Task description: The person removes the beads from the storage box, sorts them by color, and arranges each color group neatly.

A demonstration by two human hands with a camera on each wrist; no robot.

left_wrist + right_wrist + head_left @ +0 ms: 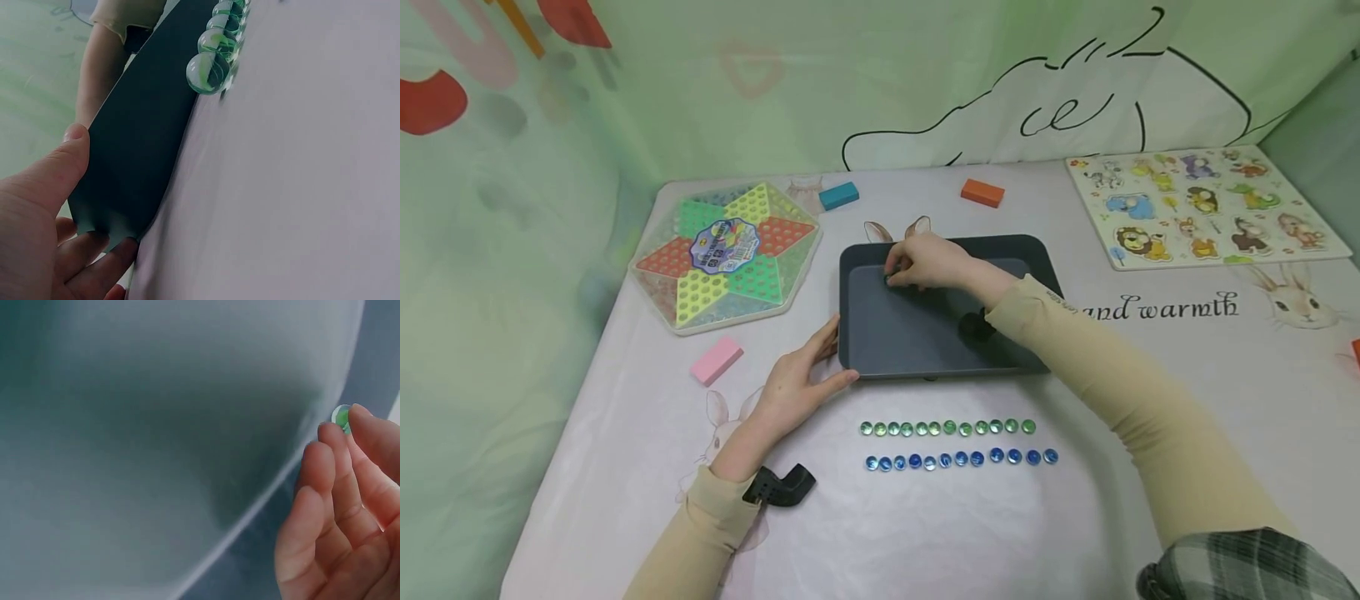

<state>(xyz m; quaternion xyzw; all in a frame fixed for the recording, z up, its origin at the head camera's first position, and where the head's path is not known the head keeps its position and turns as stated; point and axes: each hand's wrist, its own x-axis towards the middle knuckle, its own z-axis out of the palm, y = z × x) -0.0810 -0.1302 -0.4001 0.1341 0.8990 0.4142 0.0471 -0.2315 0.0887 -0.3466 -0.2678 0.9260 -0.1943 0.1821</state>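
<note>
A dark grey rectangular tray stands on the white table cover. My left hand holds its near left corner; in the left wrist view, thumb and fingers lie around the tray's wall. Over the tray's far left part, my right hand pinches a clear marble with green inside between thumb and fingertips. A row of several green marbles lies in front of the tray, and a row of several blue marbles runs nearer to me.
Left of the tray lies a hexagonal Chinese checkers board. Around it are a pink block, a blue block and an orange block. An animal puzzle board lies at the back right. A green printed curtain hangs behind the table.
</note>
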